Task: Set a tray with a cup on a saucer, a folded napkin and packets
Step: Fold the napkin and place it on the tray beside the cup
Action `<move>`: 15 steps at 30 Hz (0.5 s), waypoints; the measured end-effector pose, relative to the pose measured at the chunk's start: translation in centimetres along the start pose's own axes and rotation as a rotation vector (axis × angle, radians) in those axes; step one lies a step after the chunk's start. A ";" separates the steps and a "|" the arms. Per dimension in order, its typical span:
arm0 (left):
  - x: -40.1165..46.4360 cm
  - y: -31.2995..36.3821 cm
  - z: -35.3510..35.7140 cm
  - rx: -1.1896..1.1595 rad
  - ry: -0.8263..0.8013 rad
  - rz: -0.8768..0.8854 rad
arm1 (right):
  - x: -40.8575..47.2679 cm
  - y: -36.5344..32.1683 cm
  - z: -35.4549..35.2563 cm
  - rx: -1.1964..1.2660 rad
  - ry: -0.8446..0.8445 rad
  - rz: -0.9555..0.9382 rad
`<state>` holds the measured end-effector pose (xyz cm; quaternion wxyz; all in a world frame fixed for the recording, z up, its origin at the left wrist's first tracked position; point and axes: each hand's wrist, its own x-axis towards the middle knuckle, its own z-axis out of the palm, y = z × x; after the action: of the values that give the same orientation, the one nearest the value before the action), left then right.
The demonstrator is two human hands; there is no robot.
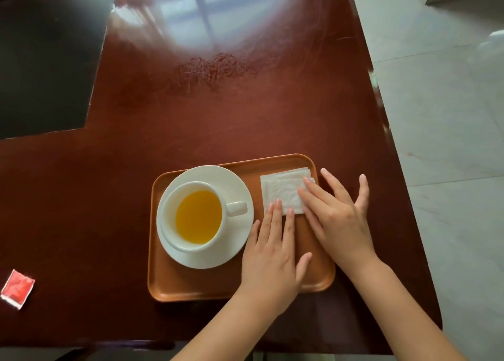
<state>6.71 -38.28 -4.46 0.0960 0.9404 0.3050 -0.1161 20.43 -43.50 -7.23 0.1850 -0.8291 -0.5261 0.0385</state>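
Observation:
An orange tray (191, 287) lies on the dark red table. On its left half stands a white saucer (234, 180) carrying a white cup (191, 216) filled with yellow liquid, handle pointing right. A folded white napkin (281, 189) lies flat in the tray's far right corner. My left hand (272, 254) rests flat with its fingertips on the napkin's near edge. My right hand (335, 216) lies flat with fingers spread, pressing on the napkin's right side. A red packet (17, 288) lies on the table at the far left, well away from the tray.
The table's right edge (392, 148) runs close to the tray, with pale floor tiles beyond it. A dark rectangular recess (46, 60) cuts into the table at the far left. Glare reflects off the table's far middle.

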 end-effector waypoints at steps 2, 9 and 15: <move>0.0 0.0 0.1 0.000 0.000 -0.003 | 0.1 0.1 0.0 -0.001 0.000 -0.001; -0.2 -0.3 -0.2 -0.082 -0.029 0.038 | -0.5 -0.5 -0.6 -0.007 0.023 0.012; -1.6 -0.3 -4.6 -0.169 0.205 0.111 | -0.6 -2.6 -3.8 0.048 0.104 -0.040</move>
<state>6.01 -37.77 0.32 0.1496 0.9512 0.2696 0.0123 18.93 -44.05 -2.87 0.2328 -0.8145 -0.5314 0.0041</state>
